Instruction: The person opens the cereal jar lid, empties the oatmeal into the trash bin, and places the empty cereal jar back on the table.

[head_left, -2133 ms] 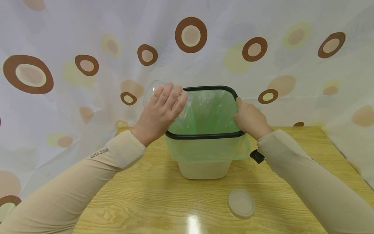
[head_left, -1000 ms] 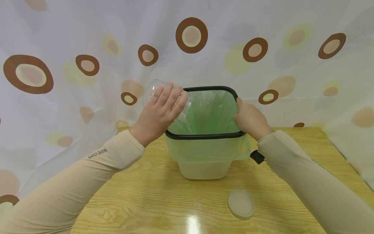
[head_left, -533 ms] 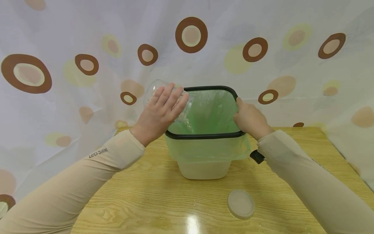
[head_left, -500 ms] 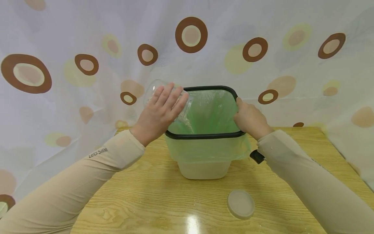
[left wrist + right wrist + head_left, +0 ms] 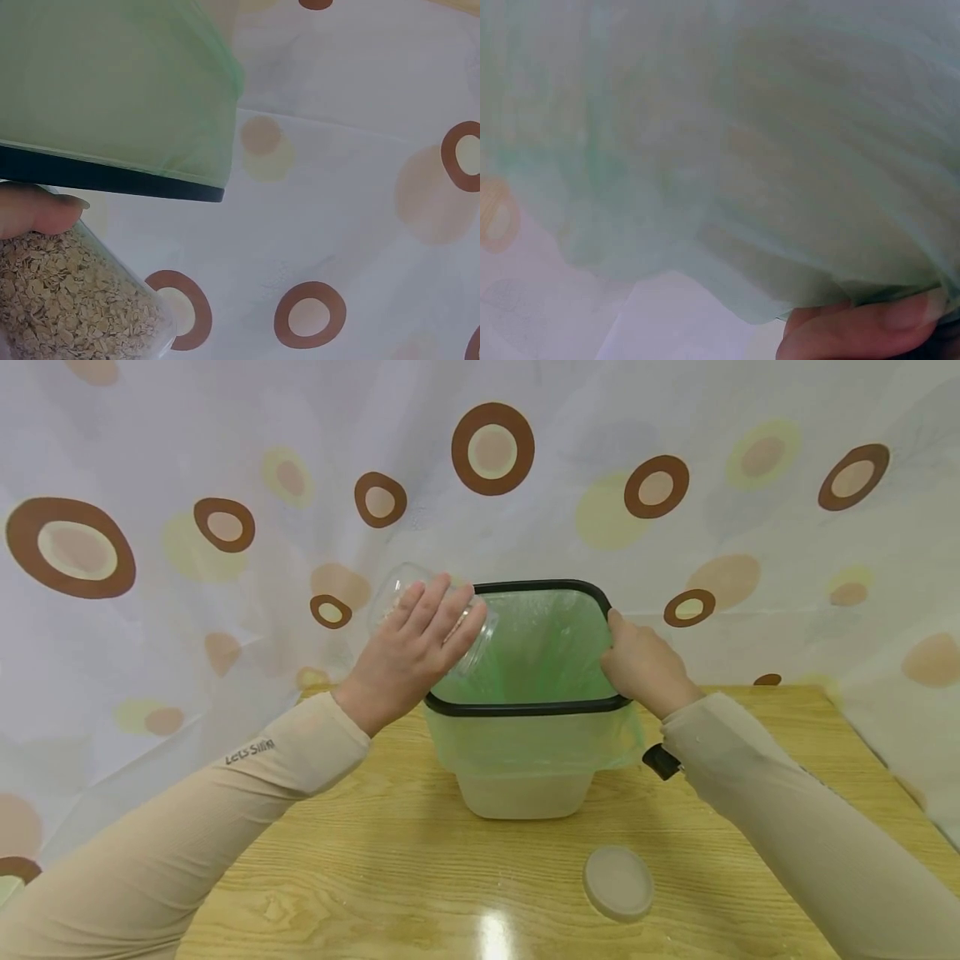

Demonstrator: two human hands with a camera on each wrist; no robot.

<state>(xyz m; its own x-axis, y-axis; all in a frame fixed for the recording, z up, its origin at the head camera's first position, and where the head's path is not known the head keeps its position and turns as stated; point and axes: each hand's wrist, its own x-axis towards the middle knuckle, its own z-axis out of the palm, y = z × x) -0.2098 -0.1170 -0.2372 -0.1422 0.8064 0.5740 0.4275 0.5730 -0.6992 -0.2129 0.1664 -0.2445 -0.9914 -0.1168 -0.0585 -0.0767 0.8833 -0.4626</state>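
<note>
In the head view my left hand (image 5: 412, 647) grips a clear plastic jar (image 5: 401, 583) from above, tilted with its mouth over the left side of a bin (image 5: 525, 795). Oat flakes (image 5: 71, 300) fill much of the jar's visible part in the left wrist view, with my thumb against its wall near the bin's edge. A thin green bag (image 5: 543, 631) lines the bin and folds down outside, under a black rim ring (image 5: 532, 709). My right hand (image 5: 645, 667) holds the right side of that ring, pinching the bag there. The bin's bottom is hidden.
A round beige lid (image 5: 618, 883) lies on the wooden table (image 5: 375, 860), in front of the bin and to its right. Behind the table hangs a pale sheet (image 5: 555, 535) with brown and yellow circles. A black strap end (image 5: 662, 762) dangles below my right wrist.
Half a second ago flakes were streaming from the jar into the bag; now no falling flakes show. The jar has shifted slightly right. My right hand and the bin stay put.
</note>
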